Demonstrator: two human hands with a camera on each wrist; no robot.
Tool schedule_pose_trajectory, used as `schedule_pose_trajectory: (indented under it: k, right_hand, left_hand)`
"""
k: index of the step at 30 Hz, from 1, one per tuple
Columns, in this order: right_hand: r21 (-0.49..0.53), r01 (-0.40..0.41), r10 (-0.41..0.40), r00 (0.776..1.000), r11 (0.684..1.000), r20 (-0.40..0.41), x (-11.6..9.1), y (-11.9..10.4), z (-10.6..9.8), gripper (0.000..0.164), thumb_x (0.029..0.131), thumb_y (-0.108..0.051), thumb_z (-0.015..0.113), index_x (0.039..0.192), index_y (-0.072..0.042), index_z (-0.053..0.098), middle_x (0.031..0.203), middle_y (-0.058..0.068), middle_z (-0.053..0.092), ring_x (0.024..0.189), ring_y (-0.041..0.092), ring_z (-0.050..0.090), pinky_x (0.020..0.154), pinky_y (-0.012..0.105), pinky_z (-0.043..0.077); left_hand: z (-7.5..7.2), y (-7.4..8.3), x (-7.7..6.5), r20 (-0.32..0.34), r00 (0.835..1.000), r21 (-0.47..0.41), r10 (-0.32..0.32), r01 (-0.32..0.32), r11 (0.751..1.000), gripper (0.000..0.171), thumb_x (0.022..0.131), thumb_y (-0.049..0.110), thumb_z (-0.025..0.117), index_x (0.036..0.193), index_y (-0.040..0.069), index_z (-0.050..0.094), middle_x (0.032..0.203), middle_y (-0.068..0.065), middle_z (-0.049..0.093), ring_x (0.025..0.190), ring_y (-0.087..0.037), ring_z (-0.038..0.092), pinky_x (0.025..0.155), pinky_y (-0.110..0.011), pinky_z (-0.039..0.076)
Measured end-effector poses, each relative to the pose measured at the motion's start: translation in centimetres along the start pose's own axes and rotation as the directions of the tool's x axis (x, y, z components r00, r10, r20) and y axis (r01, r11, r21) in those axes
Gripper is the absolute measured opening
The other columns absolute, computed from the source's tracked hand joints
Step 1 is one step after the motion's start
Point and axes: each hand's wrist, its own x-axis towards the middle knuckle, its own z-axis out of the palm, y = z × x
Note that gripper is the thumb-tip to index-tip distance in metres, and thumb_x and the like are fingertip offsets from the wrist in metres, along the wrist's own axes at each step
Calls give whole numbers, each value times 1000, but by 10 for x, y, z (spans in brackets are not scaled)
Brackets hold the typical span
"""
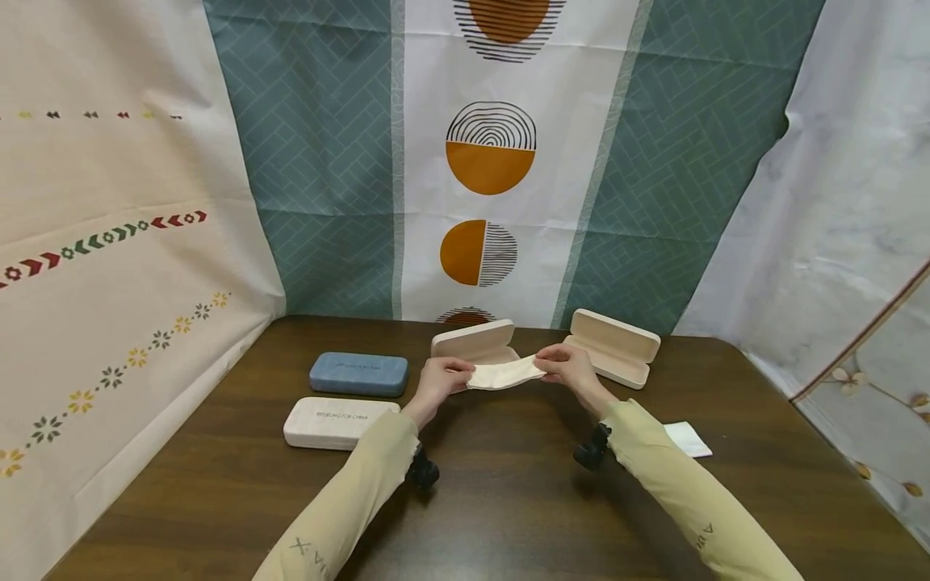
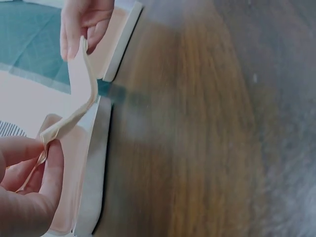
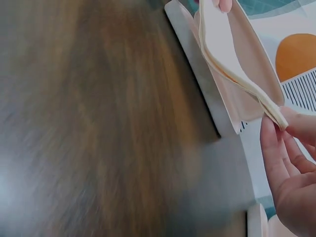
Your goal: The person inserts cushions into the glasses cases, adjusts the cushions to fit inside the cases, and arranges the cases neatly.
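Stretched between both hands is a folded cream cloth (image 1: pixel 504 374), sagging slightly in the middle. My left hand (image 1: pixel 441 381) pinches one end between thumb and fingers. The other end is pinched by my right hand (image 1: pixel 570 367). Just behind and below the cloth stands an open glasses case (image 1: pixel 475 340) with a pale pink lining, partly hidden by the cloth and left hand. A second open glasses case (image 1: pixel 616 343) sits behind the right hand. In the left wrist view the cloth (image 2: pixel 81 89) shows several layers along its edge; the right wrist view shows its layered edge too.
To the left lie a closed blue glasses case (image 1: pixel 359 374) and a closed white glasses case (image 1: pixel 337 421), the latter partly behind the left sleeve. A white folded cloth (image 1: pixel 687 439) lies beyond the right forearm. The brown wooden table (image 1: pixel 494 516) ends at hanging fabric behind.
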Motion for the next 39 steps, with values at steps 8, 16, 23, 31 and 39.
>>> schedule_pose_trajectory:
  k: [8, 16, 23, 31, 39]
  right_hand:
    - [53, 0, -2, 999, 999, 37, 26, 5, 14, 26, 77, 4, 68, 102, 9, 63, 89, 19, 61, 75, 21, 60, 70, 34, 50]
    - [-123, -38, 37, 999, 992, -5, 39, 8, 22, 32, 79, 9, 64, 110, 14, 57, 105, 27, 57, 84, 25, 59, 73, 33, 49]
    - [-319, 80, -84, 996, 944, 3, 49, 15, 22, 25, 76, 7, 68, 101, 11, 63, 97, 22, 62, 81, 24, 59, 65, 28, 49]
    - [-398, 112, -113, 993, 911, 21, 51, 19, 27, 23, 74, 9, 69, 96, 10, 65, 92, 20, 63, 81, 27, 60, 66, 30, 48]
    - [-420, 111, -108, 994, 901, 31, 52, 24, 30, 21, 75, 9, 68, 96, 7, 66, 90, 19, 63, 81, 26, 59, 67, 31, 48]
  left_hand:
    - [-7, 5, 6, -100, 995, 94, 0, 9, 996, 17, 77, -7, 64, 94, -7, 66, 81, -11, 60, 68, -22, 61, 65, -34, 51]
    - [-8, 4, 7, -136, 990, 236, 33, 0, 972, 20, 73, -11, 64, 92, -7, 66, 70, -9, 58, 64, -26, 61, 57, -31, 48]
    - [-10, -1, 12, -169, 985, 385, 40, 28, 922, 18, 69, -9, 70, 86, -3, 69, 76, -9, 62, 65, -20, 55, 52, -24, 44]
    - [-13, -7, 15, -183, 983, 462, 30, 59, 885, 16, 68, -7, 73, 82, 1, 71, 79, -8, 65, 74, -22, 54, 54, -25, 41]
    - [-15, -11, 16, -180, 983, 473, 42, 50, 880, 17, 68, -9, 72, 81, 0, 70, 78, -8, 64, 74, -21, 53, 58, -26, 42]
